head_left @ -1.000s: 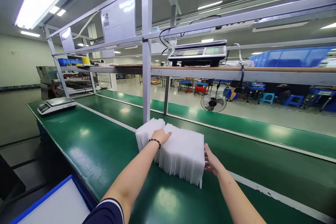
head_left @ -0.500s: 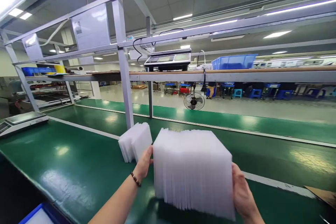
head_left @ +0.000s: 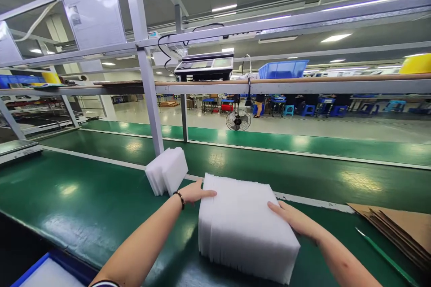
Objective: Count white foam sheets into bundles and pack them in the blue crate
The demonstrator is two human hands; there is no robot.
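A thick row of white foam sheets (head_left: 245, 228), packed face to face, stands on the green work surface in front of me. My left hand (head_left: 197, 192) is at its far left corner, thumb laid over the top edge and the other fingers partly hidden behind. On the right side, my right hand (head_left: 291, 216) presses with its thumb on top, its other fingers hidden behind the sheets. Between them my hands hold the row together. A smaller bundle of the same white sheets (head_left: 167, 171) stands slightly tilted, left of my left hand.
Brown cardboard pieces (head_left: 400, 226) and a green-handled tool (head_left: 387, 253) lie at the right. A metal post (head_left: 150, 98) rises behind the small bundle. The shelf above carries a weighing scale (head_left: 205, 66) and a blue bin (head_left: 283, 69). A blue-rimmed tray (head_left: 32, 271) is at lower left.
The row of foam sheets has come down onto the surface and tipped back, showing more of its top. Both hands have shifted to its upper edges. The view has turned right.
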